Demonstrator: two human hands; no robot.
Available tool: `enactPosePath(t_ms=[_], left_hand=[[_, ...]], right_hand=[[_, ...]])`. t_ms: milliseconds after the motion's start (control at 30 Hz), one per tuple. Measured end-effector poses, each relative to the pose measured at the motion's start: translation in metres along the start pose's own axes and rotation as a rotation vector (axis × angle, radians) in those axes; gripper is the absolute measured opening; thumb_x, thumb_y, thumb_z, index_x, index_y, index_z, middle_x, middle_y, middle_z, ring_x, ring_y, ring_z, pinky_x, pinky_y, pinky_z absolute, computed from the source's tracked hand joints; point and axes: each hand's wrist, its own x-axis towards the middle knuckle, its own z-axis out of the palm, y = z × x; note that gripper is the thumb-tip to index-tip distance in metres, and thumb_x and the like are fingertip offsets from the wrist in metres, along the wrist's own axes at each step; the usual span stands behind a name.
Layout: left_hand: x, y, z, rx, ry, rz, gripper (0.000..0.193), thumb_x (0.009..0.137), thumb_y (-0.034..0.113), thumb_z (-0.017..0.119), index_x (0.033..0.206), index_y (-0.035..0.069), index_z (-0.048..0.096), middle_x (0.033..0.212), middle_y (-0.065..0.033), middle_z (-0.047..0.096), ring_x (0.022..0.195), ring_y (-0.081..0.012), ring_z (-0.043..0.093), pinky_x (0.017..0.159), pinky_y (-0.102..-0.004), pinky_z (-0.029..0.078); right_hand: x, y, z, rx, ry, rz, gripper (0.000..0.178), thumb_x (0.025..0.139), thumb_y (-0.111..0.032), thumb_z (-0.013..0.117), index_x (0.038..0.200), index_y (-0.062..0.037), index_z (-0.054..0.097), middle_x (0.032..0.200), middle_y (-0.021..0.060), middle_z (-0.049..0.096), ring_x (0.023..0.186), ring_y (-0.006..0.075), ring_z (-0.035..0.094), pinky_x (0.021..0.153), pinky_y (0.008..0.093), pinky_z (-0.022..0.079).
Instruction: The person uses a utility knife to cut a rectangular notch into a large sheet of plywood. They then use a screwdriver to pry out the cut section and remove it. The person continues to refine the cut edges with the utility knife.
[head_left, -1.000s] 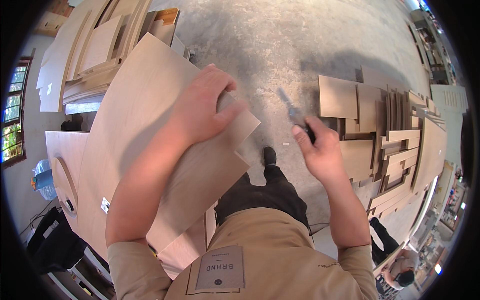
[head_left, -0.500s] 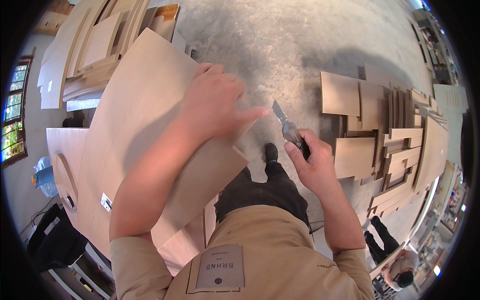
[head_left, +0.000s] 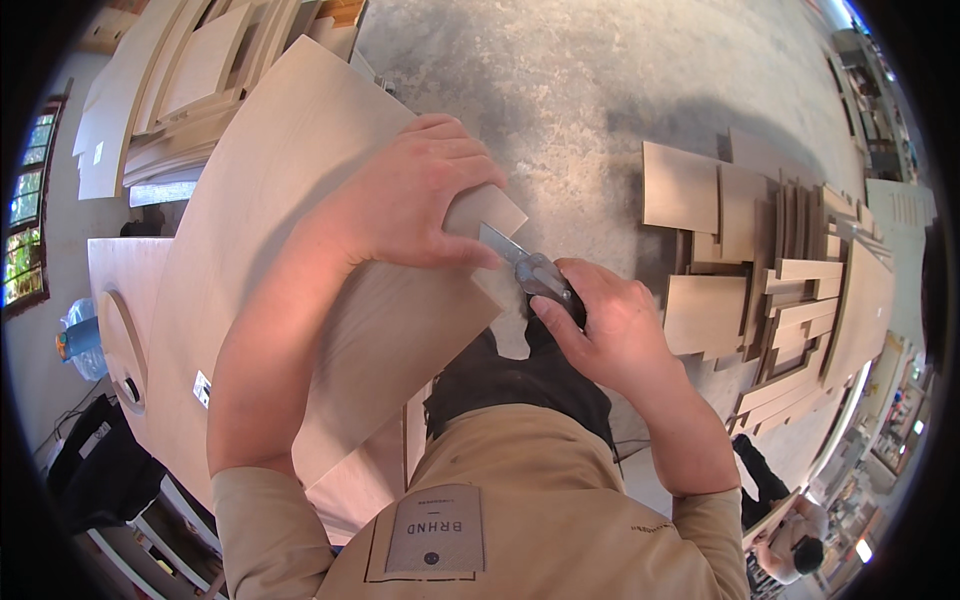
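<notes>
I see the big thin sheet of pale wood (head_left: 300, 270), smooth and slightly bowed, lying under my left hand (head_left: 415, 195), which presses flat on its near corner with the fingers curled over the edge, gripping nothing but the sheet itself. My right hand (head_left: 610, 330) is closed tight round a dark-handled knife (head_left: 530, 268), its grey blade pointing up-left and meeting the sheet's edge right below the left fingertips. That is my worry: if the blade slips along the grain it could run into those fingers, they sit so close. The sheet could also flex and split, being so thin. To the right of the knife hand, well apart, flat cut wood pieces (head_left: 760, 260) lie in rows on the rough grey concrete floor (head_left: 560, 90).
</notes>
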Motion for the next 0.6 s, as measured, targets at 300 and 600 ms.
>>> enactPosePath(t_ms=[300,600], left_hand=[[-0.0003,-0.0030,0.0049,-0.020,0.005,-0.025,0.051,0.069,0.039,0.089,0.106,0.009,0.072,0.105,-0.0094,0.071,0.109,-0.0334,0.063,0.106,-0.0447,0.044],[-0.0012,-0.0025,0.0056,-0.015,-0.007,-0.044,0.049,0.071,0.040,0.087,0.105,0.009,0.070,0.107,-0.0064,0.070,0.109,-0.0310,0.061,0.104,-0.0441,0.044]], right_hand=[[0.0054,-0.0031,-0.0024,-0.028,-0.005,0.001,0.031,0.093,-0.026,0.073,0.109,-0.0018,0.064,0.084,0.0159,0.070,0.070,0.0390,0.069,0.061,0.0490,0.053],[0.0076,-0.0048,-0.0056,-0.042,-0.023,0.041,0.032,0.092,-0.026,0.073,0.111,-0.0016,0.065,0.086,0.0158,0.071,0.072,0.0392,0.069,0.063,0.0500,0.054]])
